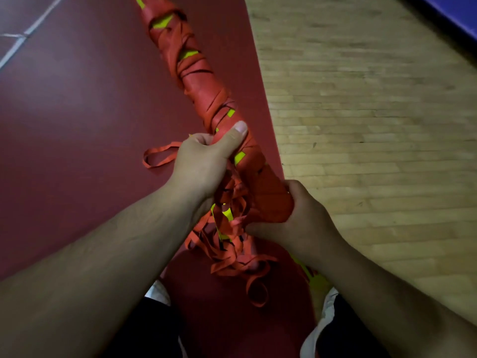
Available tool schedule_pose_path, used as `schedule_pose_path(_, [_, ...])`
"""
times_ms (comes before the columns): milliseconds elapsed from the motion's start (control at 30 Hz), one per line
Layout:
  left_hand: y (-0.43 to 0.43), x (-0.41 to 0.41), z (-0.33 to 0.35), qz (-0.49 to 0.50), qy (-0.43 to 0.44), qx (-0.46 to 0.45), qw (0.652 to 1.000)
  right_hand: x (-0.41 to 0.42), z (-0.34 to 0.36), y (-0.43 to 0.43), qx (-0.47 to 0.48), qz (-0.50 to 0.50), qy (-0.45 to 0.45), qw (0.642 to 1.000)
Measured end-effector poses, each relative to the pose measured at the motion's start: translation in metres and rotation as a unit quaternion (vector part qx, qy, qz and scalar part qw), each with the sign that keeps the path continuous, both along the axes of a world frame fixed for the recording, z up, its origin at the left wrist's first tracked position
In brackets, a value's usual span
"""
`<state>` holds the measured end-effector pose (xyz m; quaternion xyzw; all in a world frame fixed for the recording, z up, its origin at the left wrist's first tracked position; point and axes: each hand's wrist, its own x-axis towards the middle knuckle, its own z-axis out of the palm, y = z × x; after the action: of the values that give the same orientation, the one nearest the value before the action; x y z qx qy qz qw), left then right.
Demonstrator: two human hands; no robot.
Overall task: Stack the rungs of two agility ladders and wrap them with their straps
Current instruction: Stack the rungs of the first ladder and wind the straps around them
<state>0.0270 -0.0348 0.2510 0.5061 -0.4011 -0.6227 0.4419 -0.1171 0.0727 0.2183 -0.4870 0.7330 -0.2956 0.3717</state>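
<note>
A long bundle of yellow ladder rungs [204, 81], wound round with orange straps, runs from the top centre down toward me. My left hand [204, 161] grips the bundle near its middle, thumb pressed along the wrapping. My right hand [296, 215] grips the lower wrapped part, its fingers curled under it. Between and below my hands hangs a tangle of loose orange straps [232, 244] with bits of yellow rung showing through. One strap loop [160, 157] lies on the floor left of my left hand.
The bundle is over a dark red floor area [90, 112]. Pale wooden flooring [374, 112] lies to the right, with a blue mat edge [454, 16] at the top right. My shoes [327, 311] and dark trousers show at the bottom.
</note>
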Motion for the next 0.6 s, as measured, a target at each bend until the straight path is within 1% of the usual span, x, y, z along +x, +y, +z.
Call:
schedule_pose_path(33, [-0.002,0.003,-0.001,-0.022,-0.03,-0.013,0.999,0.002,0.0,0.001,-0.01,-0.011,0.018,1.0])
schedule_pose_path(100, [-0.006,0.013,0.0,-0.103,-0.072,-0.051,0.991,0.0,0.003,0.001,-0.024,-0.03,0.014,0.999])
schedule_pose_path(167, [-0.009,0.024,0.006,-0.183,-0.051,-0.081,0.978,-0.009,0.005,-0.001,-0.037,-0.037,0.012,0.999])
schedule_pose_path(200, [-0.008,0.029,0.009,-0.207,-0.042,-0.093,0.973,-0.014,0.006,-0.003,-0.044,-0.036,0.013,0.998])
schedule_pose_path(267, [-0.007,0.036,0.014,-0.216,-0.063,-0.118,0.967,-0.02,0.01,-0.005,-0.056,-0.028,0.015,0.998])
schedule_pose_path(300, [-0.006,0.038,0.016,-0.211,-0.093,-0.137,0.963,-0.02,0.012,-0.006,-0.062,-0.025,0.016,0.998])
schedule_pose_path(333, [-0.005,0.041,0.016,-0.205,-0.144,-0.158,0.955,-0.02,0.013,-0.006,-0.065,-0.022,0.02,0.997])
schedule_pose_path(400, [-0.002,0.045,0.016,-0.206,-0.264,-0.204,0.92,-0.02,0.014,-0.005,-0.073,-0.017,0.03,0.997])
schedule_pose_path(433, [0.0,0.046,0.016,-0.211,-0.292,-0.219,0.907,-0.021,0.015,-0.005,-0.08,-0.015,0.034,0.996])
schedule_pose_path(467, [0.005,0.045,0.017,-0.209,-0.289,-0.225,0.907,-0.022,0.015,-0.004,-0.09,-0.013,0.036,0.995])
schedule_pose_path(500, [0.009,0.044,0.02,-0.199,-0.266,-0.227,0.915,-0.024,0.017,-0.004,-0.103,-0.011,0.032,0.994])
schedule_pose_path(600, [0.018,0.039,0.03,-0.186,-0.139,-0.199,0.952,-0.029,0.03,-0.004,-0.129,0.01,0.0,0.992])
